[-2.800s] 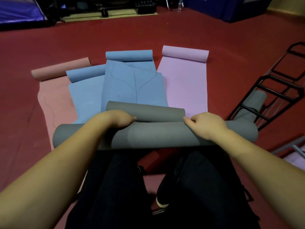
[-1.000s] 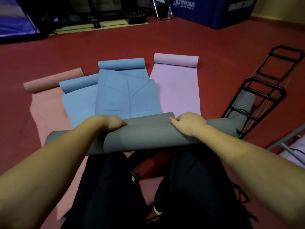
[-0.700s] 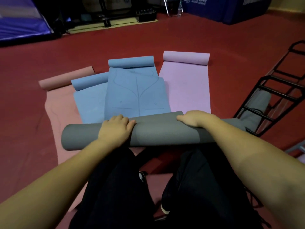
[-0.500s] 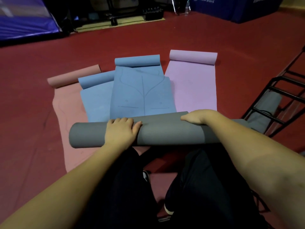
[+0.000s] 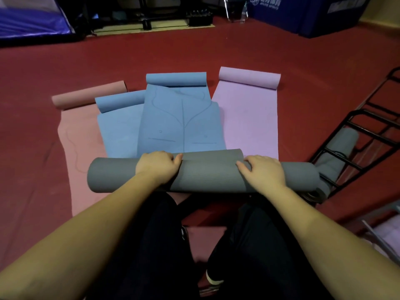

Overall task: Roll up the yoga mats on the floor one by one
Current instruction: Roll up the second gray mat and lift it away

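Progress of the task. The grey mat (image 5: 207, 172) lies fully wound into a roll across the centre of the frame, resting crosswise above the person's knees; its loose outer edge runs along the upper side of the roll. A second grey roll (image 5: 337, 148) already sits by the black rack (image 5: 368, 135) at the right edge, its lower end just beside the right end of the roll in hand. Four mats remain largely flat on the red floor (image 5: 194, 53) in the upper middle of the frame, each curled only at its far end: the pink mat (image 5: 80, 148) at left, the smaller blue mat (image 5: 119, 131), the patterned blue mat (image 5: 179, 118) and the lilac mat (image 5: 251, 118) at right. By this count, most of the rolling is left.

Hands. The left hand (image 5: 157, 166) lies over the top of the roll left of centre, fingers curled over its far side. The right hand (image 5: 263, 169) rests on the roll right of centre, fingers bent and pressing near the loose edge. Both grip the same roll.
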`<state>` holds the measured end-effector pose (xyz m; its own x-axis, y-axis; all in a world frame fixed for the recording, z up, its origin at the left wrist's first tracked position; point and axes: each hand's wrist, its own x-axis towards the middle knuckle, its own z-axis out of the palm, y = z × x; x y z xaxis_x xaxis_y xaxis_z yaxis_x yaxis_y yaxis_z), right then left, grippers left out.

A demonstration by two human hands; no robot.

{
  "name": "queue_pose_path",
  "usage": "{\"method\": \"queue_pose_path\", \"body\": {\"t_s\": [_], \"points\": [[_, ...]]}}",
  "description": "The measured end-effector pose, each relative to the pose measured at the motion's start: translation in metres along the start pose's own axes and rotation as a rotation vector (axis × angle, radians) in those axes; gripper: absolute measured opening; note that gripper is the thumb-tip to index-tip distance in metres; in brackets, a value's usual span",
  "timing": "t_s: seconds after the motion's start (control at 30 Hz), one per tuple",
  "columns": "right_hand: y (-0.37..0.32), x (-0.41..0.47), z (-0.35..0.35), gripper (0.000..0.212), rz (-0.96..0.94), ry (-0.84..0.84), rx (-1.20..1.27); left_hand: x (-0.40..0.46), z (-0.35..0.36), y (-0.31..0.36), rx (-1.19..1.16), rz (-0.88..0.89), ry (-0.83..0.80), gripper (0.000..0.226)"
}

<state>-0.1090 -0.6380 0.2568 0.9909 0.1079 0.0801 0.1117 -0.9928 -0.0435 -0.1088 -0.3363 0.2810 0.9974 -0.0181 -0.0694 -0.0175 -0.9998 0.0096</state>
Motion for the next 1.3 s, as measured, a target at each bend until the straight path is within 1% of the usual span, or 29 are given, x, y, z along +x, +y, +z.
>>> {"method": "queue_pose_path", "body": {"t_s": [0.07,0.27,0.3,0.43,0.57,0.67,0.77,0.87,0.93,0.97,1.0,1.03,1.1,1.13,1.2,1.27,1.3], "points": [[0.001,-0.002,0.003,0.07,0.007,0.026,0.01,0.002,-0.001,0.0,-0.005,-0.005,-0.016,0.063],[0.001,0.002,0.0,0.084,-0.028,-0.021,-0.031,0.004,-0.008,0.002,-0.042,-0.056,-0.076,0.063],[0.001,0.002,-0.001,0.082,-0.032,-0.032,-0.045,0.003,-0.009,0.003,-0.045,-0.061,-0.078,0.064],[-0.001,0.006,-0.009,0.06,-0.034,-0.075,-0.043,0.0,-0.015,0.004,-0.057,-0.079,-0.106,0.064],[0.001,0.009,-0.024,0.059,-0.042,-0.123,-0.012,-0.002,-0.026,0.003,-0.086,-0.117,-0.147,0.062],[0.002,0.011,-0.043,0.066,-0.041,-0.211,0.011,-0.005,-0.043,0.003,-0.099,-0.144,-0.241,0.059],[0.005,0.008,-0.059,0.07,-0.059,-0.354,0.026,-0.008,-0.057,0.005,-0.135,-0.124,-0.373,0.053],[0.004,0.005,-0.06,0.074,-0.061,-0.469,0.05,-0.013,-0.056,0.004,-0.126,-0.099,-0.442,0.054],[0.001,0.008,-0.059,0.076,-0.046,-0.515,0.074,-0.014,-0.051,0.003,-0.122,-0.105,-0.446,0.056],[0.0,0.01,-0.06,0.075,-0.03,-0.542,0.092,-0.014,-0.049,0.002,-0.124,-0.116,-0.411,0.055],[-0.001,0.012,-0.062,0.074,-0.011,-0.573,0.118,-0.014,-0.047,0.001,-0.116,-0.117,-0.329,0.053],[-0.002,0.015,-0.064,0.073,0.007,-0.604,0.139,-0.017,-0.044,0.001,-0.089,-0.096,-0.193,0.051],[-0.002,0.021,-0.067,0.072,0.03,-0.662,0.178,-0.026,-0.037,0.005,-0.05,-0.023,0.13,0.048],[-0.004,0.024,-0.069,0.071,0.039,-0.688,0.194,-0.033,-0.032,0.007,-0.047,0.007,0.222,0.047],[-0.006,0.03,-0.071,0.061,0.05,-0.742,0.221,-0.05,-0.016,0.009,-0.02,0.051,0.339,0.045],[-0.011,0.037,-0.071,0.043,0.064,-0.798,0.26,-0.063,-0.001,0.009,0.026,0.069,0.375,0.045],[-0.012,0.041,-0.07,0.04,0.07,-0.82,0.281,-0.066,0.003,0.009,0.045,0.064,0.379,0.047]]}}
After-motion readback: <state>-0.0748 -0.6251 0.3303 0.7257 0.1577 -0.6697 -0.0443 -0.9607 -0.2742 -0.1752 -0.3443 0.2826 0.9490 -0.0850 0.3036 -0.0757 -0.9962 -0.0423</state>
